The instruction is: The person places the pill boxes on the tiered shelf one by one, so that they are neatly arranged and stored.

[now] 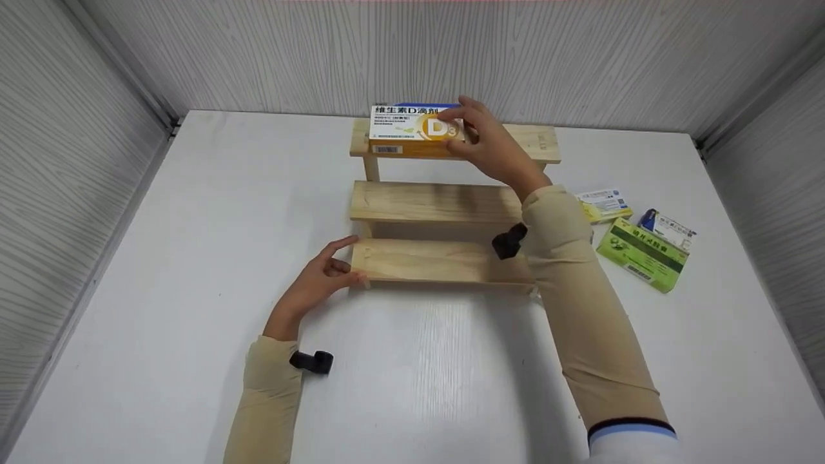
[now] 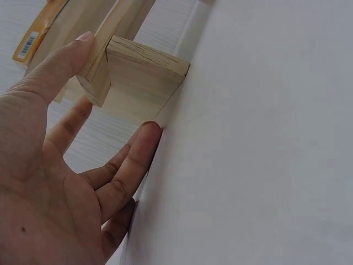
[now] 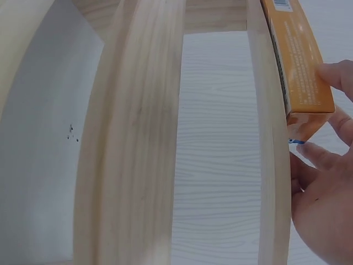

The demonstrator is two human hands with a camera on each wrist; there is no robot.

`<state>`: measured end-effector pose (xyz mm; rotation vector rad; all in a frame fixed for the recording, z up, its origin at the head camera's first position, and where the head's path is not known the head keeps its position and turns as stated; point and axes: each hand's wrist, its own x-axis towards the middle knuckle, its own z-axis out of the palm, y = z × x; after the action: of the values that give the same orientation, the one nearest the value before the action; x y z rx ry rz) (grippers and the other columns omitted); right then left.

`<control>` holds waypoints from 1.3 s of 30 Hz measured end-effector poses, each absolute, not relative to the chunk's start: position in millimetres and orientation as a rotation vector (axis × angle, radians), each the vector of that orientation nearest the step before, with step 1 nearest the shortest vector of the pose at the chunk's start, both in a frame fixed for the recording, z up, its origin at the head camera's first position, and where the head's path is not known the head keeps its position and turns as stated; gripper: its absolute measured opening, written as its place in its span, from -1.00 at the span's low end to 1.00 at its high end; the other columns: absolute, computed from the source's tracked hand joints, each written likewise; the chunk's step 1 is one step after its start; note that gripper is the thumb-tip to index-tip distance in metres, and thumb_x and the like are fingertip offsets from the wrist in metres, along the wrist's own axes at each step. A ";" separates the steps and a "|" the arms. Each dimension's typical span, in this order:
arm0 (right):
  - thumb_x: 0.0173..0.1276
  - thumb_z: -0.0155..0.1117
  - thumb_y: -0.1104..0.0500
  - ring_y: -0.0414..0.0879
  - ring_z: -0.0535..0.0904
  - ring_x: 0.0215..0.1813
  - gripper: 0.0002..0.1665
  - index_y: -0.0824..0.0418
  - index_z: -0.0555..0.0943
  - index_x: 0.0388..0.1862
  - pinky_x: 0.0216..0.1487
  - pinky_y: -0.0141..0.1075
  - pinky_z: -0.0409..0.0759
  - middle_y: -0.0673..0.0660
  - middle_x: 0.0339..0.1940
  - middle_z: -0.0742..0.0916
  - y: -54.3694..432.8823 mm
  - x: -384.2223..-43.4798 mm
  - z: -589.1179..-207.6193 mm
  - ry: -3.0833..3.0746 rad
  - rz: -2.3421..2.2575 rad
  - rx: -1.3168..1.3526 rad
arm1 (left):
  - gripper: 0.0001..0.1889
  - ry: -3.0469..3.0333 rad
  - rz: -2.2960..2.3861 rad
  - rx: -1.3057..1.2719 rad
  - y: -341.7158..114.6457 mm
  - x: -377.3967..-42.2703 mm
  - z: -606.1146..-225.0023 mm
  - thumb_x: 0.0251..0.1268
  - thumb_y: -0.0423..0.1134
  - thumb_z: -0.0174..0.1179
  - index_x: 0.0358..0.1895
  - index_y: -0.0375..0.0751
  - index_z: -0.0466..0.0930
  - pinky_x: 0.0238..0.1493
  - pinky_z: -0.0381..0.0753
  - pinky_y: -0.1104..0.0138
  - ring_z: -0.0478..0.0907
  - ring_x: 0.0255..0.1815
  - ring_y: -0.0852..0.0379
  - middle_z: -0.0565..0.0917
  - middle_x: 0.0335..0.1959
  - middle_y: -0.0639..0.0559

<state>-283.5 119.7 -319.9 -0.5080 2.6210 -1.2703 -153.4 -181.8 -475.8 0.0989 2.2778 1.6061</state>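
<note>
A three-tier wooden rack (image 1: 445,201) stands on the white table. On its top board is a white and orange vitamin D drops box (image 1: 399,126), lying toward the left end. My right hand (image 1: 493,145) grips the box's right part with thumb and fingers; the right wrist view shows the box's orange side (image 3: 300,66) along the top board. A blue edge shows behind the box, and what it belongs to is mostly hidden. My left hand (image 1: 314,281) pinches the left end of the bottom board (image 2: 96,83), its lower fingers near the tabletop.
Right of the rack lie a green medicine box (image 1: 644,254), a white and blue box (image 1: 670,229) and a yellow and white box (image 1: 604,204). My right forearm partly covers that side. Grey wood-grain panels (image 1: 309,58) enclose the table.
</note>
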 end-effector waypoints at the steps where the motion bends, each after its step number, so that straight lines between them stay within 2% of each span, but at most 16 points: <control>1: 0.43 0.17 0.11 -0.06 0.10 0.56 -0.47 0.04 0.39 0.36 0.49 -0.26 0.14 0.05 0.61 0.02 121.3 -282.9 -320.5 2.618 -1.273 -0.509 | -0.26 2.280 1.602 0.099 -181.8 -153.4 -475.9 0.22 -0.13 0.33 0.45 0.21 0.21 -0.05 0.40 0.26 0.46 -0.09 0.04 0.51 -0.03 -0.17; 7: 0.39 0.23 0.04 0.00 0.18 0.53 -0.38 0.00 0.34 0.41 0.44 -0.20 0.26 0.00 0.59 0.06 131.5 -277.6 -320.7 2.569 -1.378 -0.489 | -0.25 2.288 1.585 0.099 -181.0 -153.6 -475.6 0.21 -0.08 0.33 0.47 0.18 0.20 -0.03 0.39 0.26 0.45 -0.05 0.02 0.50 -0.01 -0.20; 20: 0.38 0.25 0.07 -0.05 0.34 0.42 -0.36 0.06 0.32 0.40 0.36 -0.14 0.33 0.01 0.44 0.38 183.3 -257.2 -311.5 2.710 -1.526 -0.493 | -0.23 2.295 1.579 0.089 -180.4 -154.1 -476.3 0.18 -0.03 0.35 0.45 0.24 0.20 -0.04 0.39 0.25 0.44 -0.06 0.01 0.49 0.00 -0.19; 25: 0.36 0.27 0.05 -0.01 0.38 0.38 -0.34 0.07 0.33 0.40 0.32 -0.14 0.33 0.04 0.42 0.40 207.0 -247.3 -309.3 2.787 -1.484 -0.499 | -0.23 2.272 1.600 0.090 -180.0 -154.1 -477.3 0.18 -0.04 0.35 0.45 0.24 0.20 -0.03 0.38 0.24 0.42 -0.06 0.02 0.47 0.00 -0.18; 34: 0.37 0.26 0.03 0.05 0.36 0.37 -0.32 0.03 0.30 0.42 0.21 -0.30 0.30 0.05 0.43 0.37 257.6 -226.7 -315.3 2.880 -1.333 -0.495 | -0.22 2.279 1.608 0.099 -180.2 -154.8 -477.5 0.18 -0.07 0.36 0.46 0.21 0.19 -0.07 0.37 0.25 0.41 -0.08 0.03 0.49 -0.01 -0.18; 39: 0.36 0.27 0.00 0.09 0.32 0.39 -0.27 0.00 0.26 0.45 0.25 -0.25 0.27 0.06 0.46 0.32 287.6 -212.9 -321.9 2.910 -1.256 -0.404 | -0.21 2.276 1.608 0.109 -179.9 -155.1 -477.5 0.16 -0.03 0.37 0.46 0.21 0.20 -0.05 0.38 0.25 0.40 -0.07 0.03 0.48 -0.01 -0.18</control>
<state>-212.9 287.6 -321.9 -0.4037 2.9098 -1.2562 -155.1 -179.9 -477.5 0.1092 2.2763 1.6084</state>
